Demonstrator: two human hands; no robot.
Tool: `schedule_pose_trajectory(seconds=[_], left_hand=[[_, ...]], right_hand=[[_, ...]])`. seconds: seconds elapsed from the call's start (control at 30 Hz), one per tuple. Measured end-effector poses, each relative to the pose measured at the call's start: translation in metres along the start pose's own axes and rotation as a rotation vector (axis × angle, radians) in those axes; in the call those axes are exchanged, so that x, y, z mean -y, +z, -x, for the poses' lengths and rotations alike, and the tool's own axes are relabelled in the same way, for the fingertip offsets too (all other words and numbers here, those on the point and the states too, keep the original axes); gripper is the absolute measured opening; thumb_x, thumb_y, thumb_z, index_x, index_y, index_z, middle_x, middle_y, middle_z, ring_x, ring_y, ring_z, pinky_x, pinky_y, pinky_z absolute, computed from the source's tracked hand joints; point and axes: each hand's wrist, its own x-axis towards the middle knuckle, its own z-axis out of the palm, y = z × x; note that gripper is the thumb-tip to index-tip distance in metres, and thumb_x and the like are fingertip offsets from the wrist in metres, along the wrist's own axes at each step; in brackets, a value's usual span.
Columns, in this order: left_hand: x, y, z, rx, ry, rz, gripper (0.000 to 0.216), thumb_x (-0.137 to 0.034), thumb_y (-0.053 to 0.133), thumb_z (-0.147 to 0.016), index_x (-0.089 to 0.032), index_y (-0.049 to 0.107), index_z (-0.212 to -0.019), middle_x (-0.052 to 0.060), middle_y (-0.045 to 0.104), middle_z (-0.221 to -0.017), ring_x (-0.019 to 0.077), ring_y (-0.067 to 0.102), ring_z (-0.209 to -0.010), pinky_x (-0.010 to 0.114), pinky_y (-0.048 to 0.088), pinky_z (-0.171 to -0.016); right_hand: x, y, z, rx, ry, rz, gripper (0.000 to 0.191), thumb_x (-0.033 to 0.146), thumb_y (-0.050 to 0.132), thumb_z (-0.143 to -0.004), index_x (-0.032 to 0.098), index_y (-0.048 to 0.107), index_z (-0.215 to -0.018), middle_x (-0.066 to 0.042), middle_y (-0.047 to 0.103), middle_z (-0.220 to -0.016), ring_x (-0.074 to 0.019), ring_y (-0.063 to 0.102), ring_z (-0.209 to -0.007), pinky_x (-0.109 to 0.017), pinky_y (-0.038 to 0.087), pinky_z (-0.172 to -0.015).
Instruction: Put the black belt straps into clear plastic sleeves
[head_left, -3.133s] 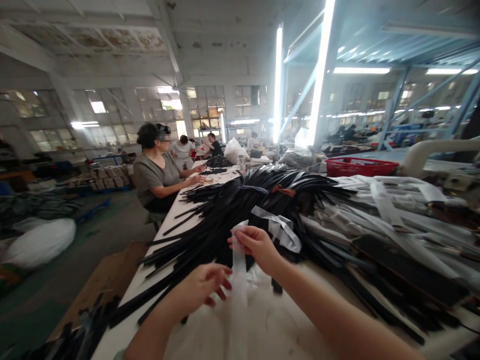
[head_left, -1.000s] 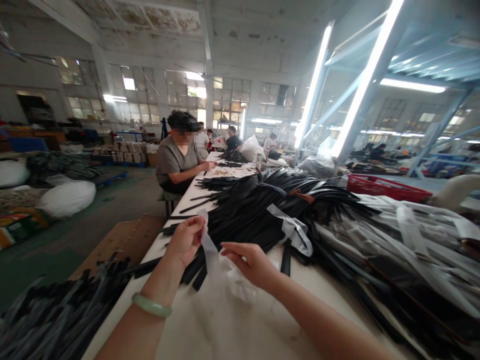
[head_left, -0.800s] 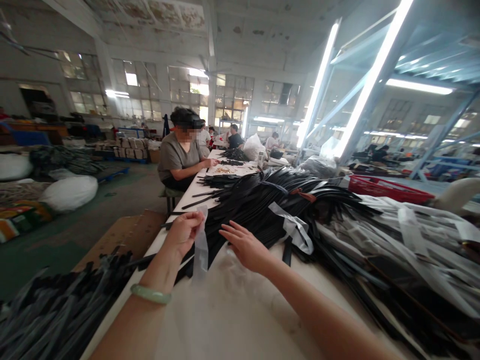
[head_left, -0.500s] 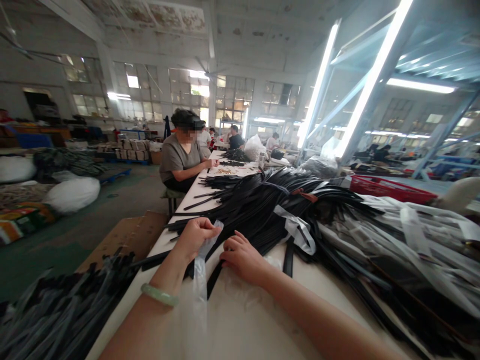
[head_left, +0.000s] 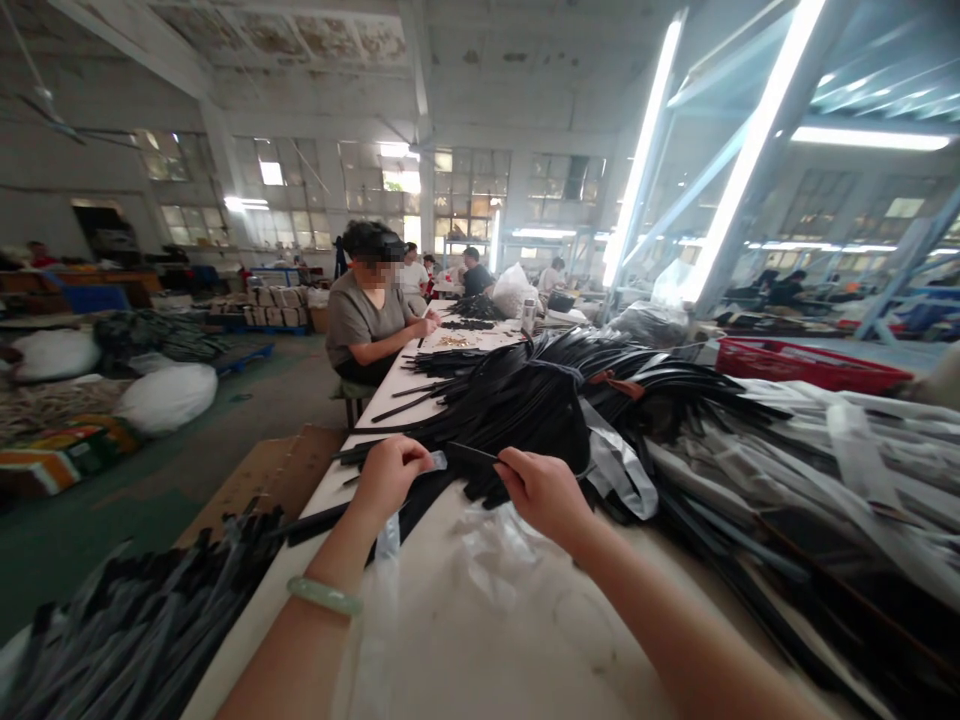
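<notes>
Since the earlier frame, the right hand [head_left: 544,492] has drawn away from the left hand [head_left: 391,482]. Across the white surface [head_left: 547,645] lies a heap of black strips [head_left: 514,400]; nearer, left fingers clamp a translucent plastic band [head_left: 383,600] trailing downward, right fingers pinch one thin dark strip [head_left: 474,452].

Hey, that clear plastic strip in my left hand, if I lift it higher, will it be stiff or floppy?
The clear plastic strip is probably floppy, since it trails down limply below the left hand. It's likely light, being thin and see-through. It may also feel slippery, judging by its slight sheen.
</notes>
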Motion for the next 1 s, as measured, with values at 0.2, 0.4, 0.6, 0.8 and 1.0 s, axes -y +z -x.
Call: schedule_pose_trajectory(seconds=[0.2,0.4,0.6,0.8,1.0], left_hand=[[0.004,0.003,-0.002,-0.004,-0.023,-0.018,0.009,-0.027,0.067,-0.067,-0.018,0.072,-0.067,0.003,0.067,-0.068,0.0182,0.057,-0.067,0.027,0.037,-0.065],[0.001,0.004,-0.001,0.004,-0.012,-0.003,0.009,-0.026,0.067,-0.068,-0.018,0.071,-0.068,0.005,0.068,-0.073,0.0198,0.059,-0.071,0.028,0.039,-0.069],[-0.006,0.004,-0.001,0.091,0.064,-0.003,0.009,-0.024,0.064,-0.071,-0.02,0.072,-0.071,0.004,0.067,-0.076,0.0199,0.058,-0.077,0.028,0.039,-0.072],[-0.006,0.011,0.003,0.284,0.169,-0.129,0.012,-0.016,0.063,-0.067,-0.019,0.071,-0.074,0.002,0.059,-0.072,0.0179,0.053,-0.071,0.027,0.036,-0.066],[-0.01,0.017,0.006,0.354,0.17,-0.073,0.012,-0.016,0.059,-0.07,-0.019,0.071,-0.072,0.004,0.062,-0.077,0.0196,0.056,-0.077,0.028,0.038,-0.071]], right_hand=[[0.001,-0.001,-0.001,0.066,0.006,0.012,0.025,0.03,0.039,-0.095,0.019,0.056,-0.08,-0.001,0.062,-0.069,-0.0121,0.057,-0.062,-0.025,0.026,-0.057],[0.003,0.0,0.001,0.115,-0.018,0.052,0.025,0.029,0.04,-0.094,0.019,0.055,-0.077,0.0,0.063,-0.067,-0.012,0.057,-0.061,-0.026,0.025,-0.056],[0.004,-0.003,0.0,0.175,-0.032,0.133,0.026,0.03,0.04,-0.094,0.019,0.057,-0.079,-0.002,0.065,-0.069,-0.013,0.059,-0.062,-0.027,0.024,-0.055],[0.006,-0.014,-0.004,0.25,-0.041,0.261,0.023,0.026,0.043,-0.092,0.02,0.061,-0.08,-0.005,0.067,-0.073,-0.0165,0.061,-0.064,-0.028,0.026,-0.057],[0.001,-0.02,-0.005,0.274,-0.069,0.263,0.023,0.028,0.045,-0.092,0.02,0.064,-0.082,-0.005,0.067,-0.073,-0.0179,0.062,-0.068,-0.028,0.028,-0.058]])
